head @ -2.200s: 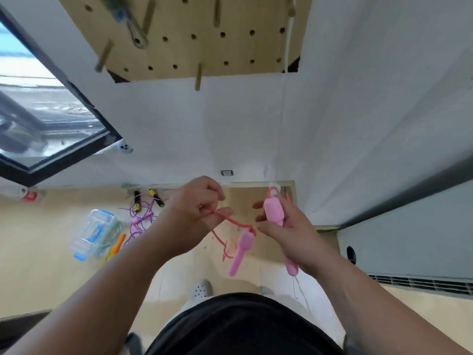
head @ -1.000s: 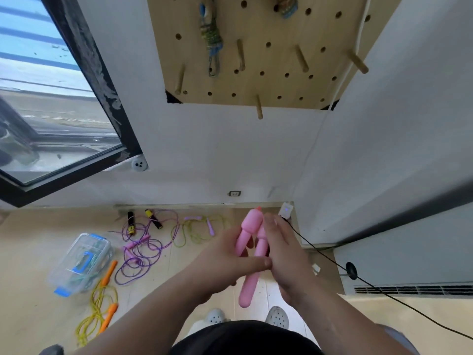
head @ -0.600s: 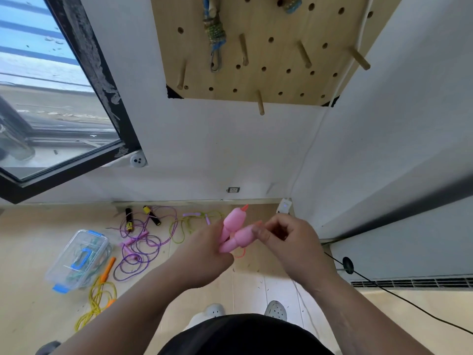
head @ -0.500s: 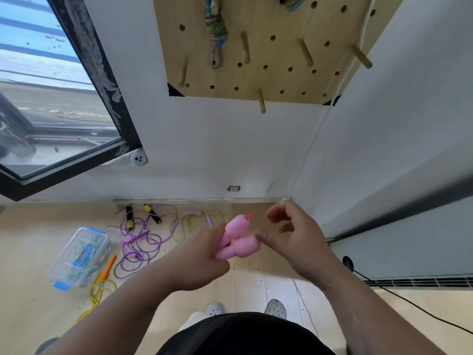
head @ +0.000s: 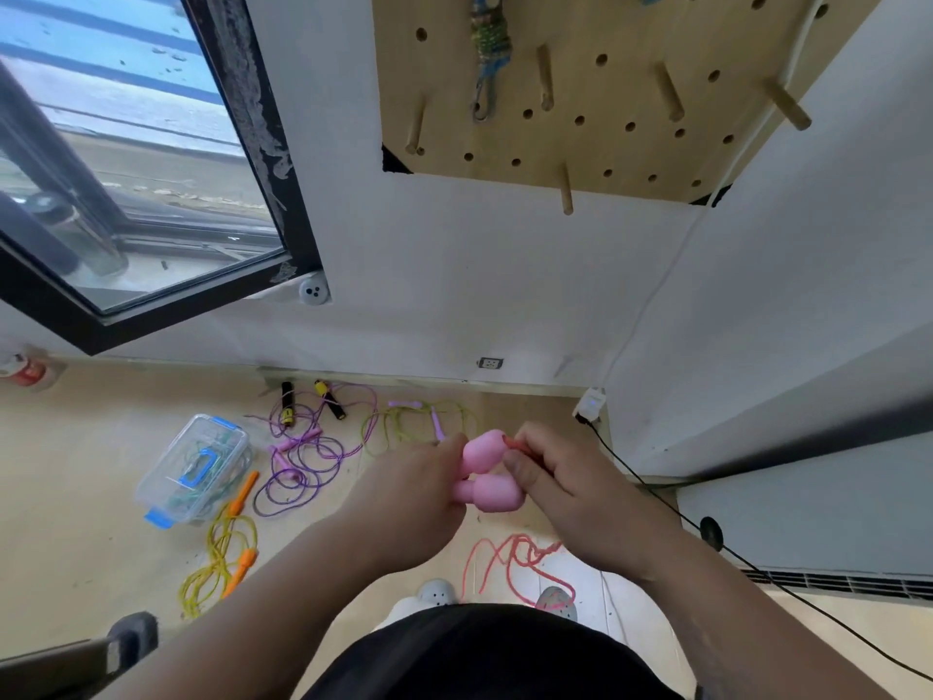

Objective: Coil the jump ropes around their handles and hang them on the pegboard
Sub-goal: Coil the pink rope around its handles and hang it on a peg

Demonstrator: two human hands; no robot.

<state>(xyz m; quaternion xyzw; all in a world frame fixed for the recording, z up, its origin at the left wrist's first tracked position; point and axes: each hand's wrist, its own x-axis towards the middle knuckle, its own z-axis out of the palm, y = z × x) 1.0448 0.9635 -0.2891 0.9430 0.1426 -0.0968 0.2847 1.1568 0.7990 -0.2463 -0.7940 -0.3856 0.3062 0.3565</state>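
I hold the 2 pink, bulb-ended plastic jump-rope handles (head: pixel 485 477) side by side at centre, near my body. My left hand (head: pixel 411 492) curls round their shafts; my right hand (head: pixel 565 485) pinches the thin red cord (head: pixel 515 560) at the handle tops. The remaining cord hangs below in loose loops. Step in hand, by my judgement: start of coiling. Next: wrap the cord tightly round both handles, then lift the bundle to the far wooden pegboard (head: pixel 606 103).
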